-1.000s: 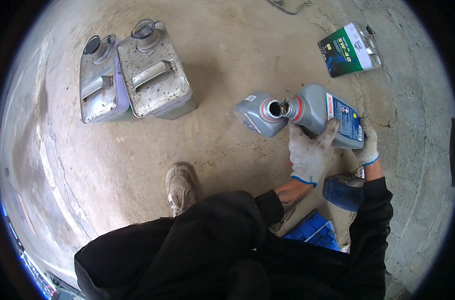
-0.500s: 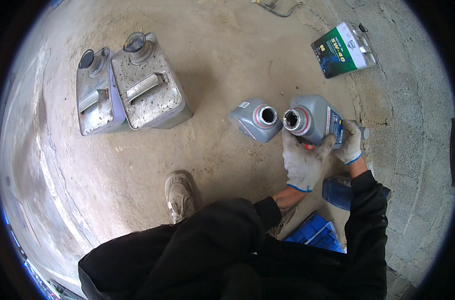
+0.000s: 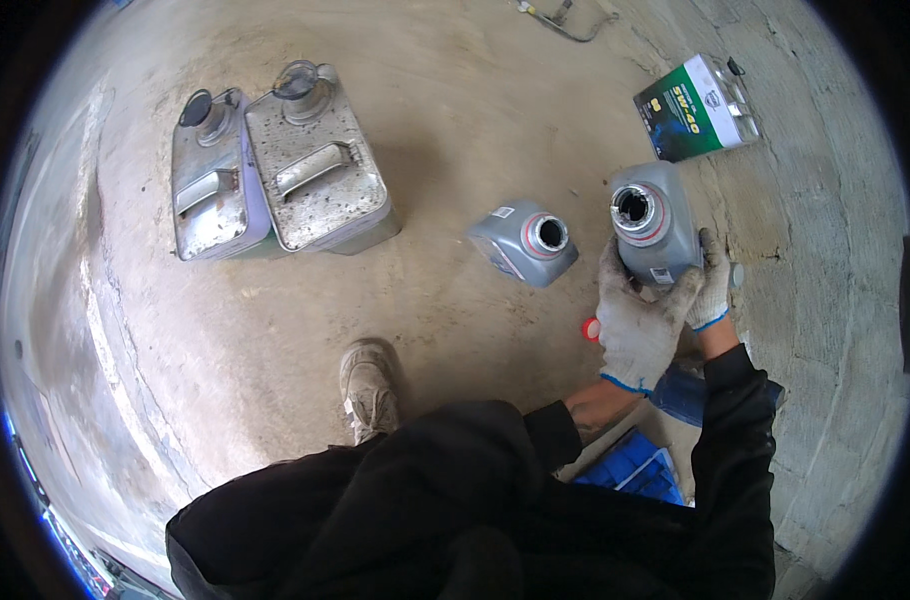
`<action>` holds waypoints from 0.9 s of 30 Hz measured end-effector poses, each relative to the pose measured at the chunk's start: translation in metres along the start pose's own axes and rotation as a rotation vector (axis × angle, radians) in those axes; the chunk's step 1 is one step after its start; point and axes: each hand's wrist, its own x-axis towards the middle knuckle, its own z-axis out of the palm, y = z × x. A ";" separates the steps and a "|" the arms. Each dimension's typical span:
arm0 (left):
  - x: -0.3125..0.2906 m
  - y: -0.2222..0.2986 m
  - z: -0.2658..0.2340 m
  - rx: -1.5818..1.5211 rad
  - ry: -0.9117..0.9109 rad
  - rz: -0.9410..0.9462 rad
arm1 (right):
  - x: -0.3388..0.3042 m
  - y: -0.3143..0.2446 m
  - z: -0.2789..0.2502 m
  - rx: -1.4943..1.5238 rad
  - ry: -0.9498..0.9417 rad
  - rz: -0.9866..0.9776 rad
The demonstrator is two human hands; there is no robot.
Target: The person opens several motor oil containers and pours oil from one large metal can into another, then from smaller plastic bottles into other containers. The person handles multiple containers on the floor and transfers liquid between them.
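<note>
Both my hands, in white work gloves with dirt on them, are closed round a grey plastic oil bottle [image 3: 675,215] with an uncapped neck. My left hand [image 3: 643,325] grips its near-left side, and my right hand [image 3: 713,285] clasps its right side, partly hidden behind it. The bottle's mouth faces up toward me, rimmed with torn foil. Just left of it, a second grey oil bottle [image 3: 505,248] rests on the floor, its mouth uncapped too. Beside my left hand lies a red cap [image 3: 591,328]. A grey cap-like piece [image 3: 737,275] shows right of my right hand.
Two worn metal cans [image 3: 320,205] with handles stand at the left. A green and white oil tin [image 3: 690,110] sits at the far right. Below my hands are a dark blue container [image 3: 680,397] and a blue crate [image 3: 630,470]. A hose-like tool [image 3: 565,25] lies at the far edge.
My hands and the bottle have moved right and the bottle has turned, so its coloured label no longer shows. The red cap, partly hidden before, is now in plain view.
</note>
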 end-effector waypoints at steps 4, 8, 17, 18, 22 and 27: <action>0.003 0.027 0.000 -0.004 -0.006 0.110 | 0.010 -0.017 0.029 -0.029 -0.144 -0.114; 0.017 0.058 -0.003 0.010 0.017 0.200 | 0.031 -0.026 0.064 0.017 -0.408 -0.098; 0.070 0.151 0.014 -0.139 0.052 0.268 | 0.056 -0.046 0.195 -0.059 -0.351 -0.179; 0.072 0.160 0.014 -0.126 0.026 0.347 | 0.055 -0.046 0.206 0.021 -0.341 -0.135; 0.078 0.165 0.007 0.051 -0.188 0.462 | 0.045 -0.037 0.220 0.510 -1.123 0.124; 0.074 0.150 0.004 0.249 -0.035 0.488 | 0.017 -0.020 0.192 0.163 -0.389 -0.119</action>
